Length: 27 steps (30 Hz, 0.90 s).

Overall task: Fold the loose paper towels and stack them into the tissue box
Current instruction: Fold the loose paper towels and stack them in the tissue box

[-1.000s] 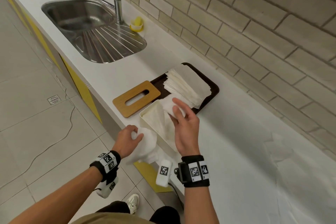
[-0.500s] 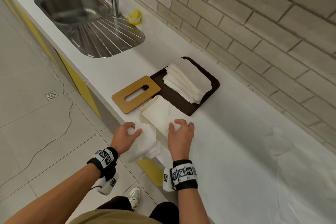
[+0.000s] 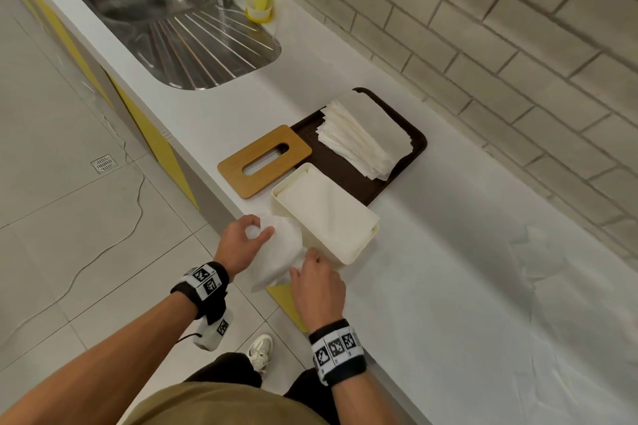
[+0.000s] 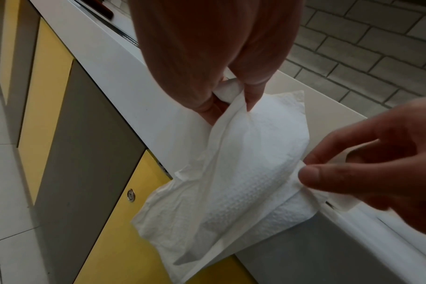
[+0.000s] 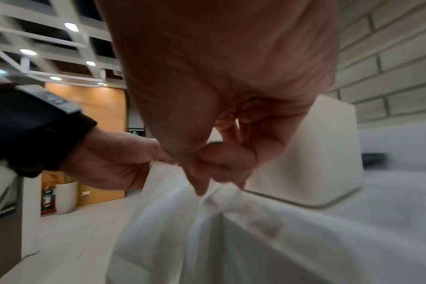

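Note:
A loose white paper towel hangs over the counter's front edge, just in front of the open cream tissue box. My left hand pinches its far corner. My right hand pinches its near corner between thumb and finger. A folded towel lies flat on top inside the box. A stack of loose towels rests on the dark brown tray behind the box.
The wooden slotted lid lies left of the box, partly on the tray. A steel sink with a tap and a yellow cup sits at the far left. White counter runs right; a brick wall backs it.
My right hand came back from pressing a towel into the box, down to the counter's front edge, and took hold of the loose towel that my left hand holds.

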Tool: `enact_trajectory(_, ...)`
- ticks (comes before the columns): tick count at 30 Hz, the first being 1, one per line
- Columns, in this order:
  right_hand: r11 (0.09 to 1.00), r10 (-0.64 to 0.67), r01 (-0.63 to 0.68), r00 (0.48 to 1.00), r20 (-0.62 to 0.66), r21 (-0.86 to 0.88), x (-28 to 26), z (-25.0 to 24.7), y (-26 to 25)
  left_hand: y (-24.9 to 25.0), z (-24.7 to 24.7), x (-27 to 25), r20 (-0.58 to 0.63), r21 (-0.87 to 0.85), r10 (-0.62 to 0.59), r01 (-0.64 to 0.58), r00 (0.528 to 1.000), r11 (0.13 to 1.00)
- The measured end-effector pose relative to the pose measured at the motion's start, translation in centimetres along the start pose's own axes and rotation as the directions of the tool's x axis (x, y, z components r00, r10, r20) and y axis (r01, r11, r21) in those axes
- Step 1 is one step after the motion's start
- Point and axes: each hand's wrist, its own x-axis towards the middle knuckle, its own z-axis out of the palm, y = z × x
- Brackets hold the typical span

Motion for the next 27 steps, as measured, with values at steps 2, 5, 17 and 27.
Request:
enact_trajectory(2, 0.997, 0.05, -0.056, 0.994, 0.095, 0.057, 0.4, 0.7, 0.5, 0.1, -0.1, -0.2, -0.004, -0.008, -0.002, 0.002, 1.0, 1.0)
enact_trajectory(5, 0.932, 0.084, -0.157, 0.97, 0.228, 0.326, 0.0, 0.0, 1.2, 0.9, -0.7, -0.5, -0.016, -0.011, 0.001, -0.001, 1.0, 1.0)
enact_trajectory(17, 0.138, 0.139, 0.265, 0.949, -0.283, 0.954, 6.0, -18.1, -3.8, 8.1, -12.2, 0.3, -0.399, -0.088, 0.198, -0.253, 0.895, 0.964)
enact_trajectory(27, 0.548, 0.406, 0.091, 0.84, -0.36, 0.832, 4.9, -7.6, 1.7, 11.0, -10.4, -1.4, -0.294, 0.028, 0.31, -0.316, 0.904, 0.948)
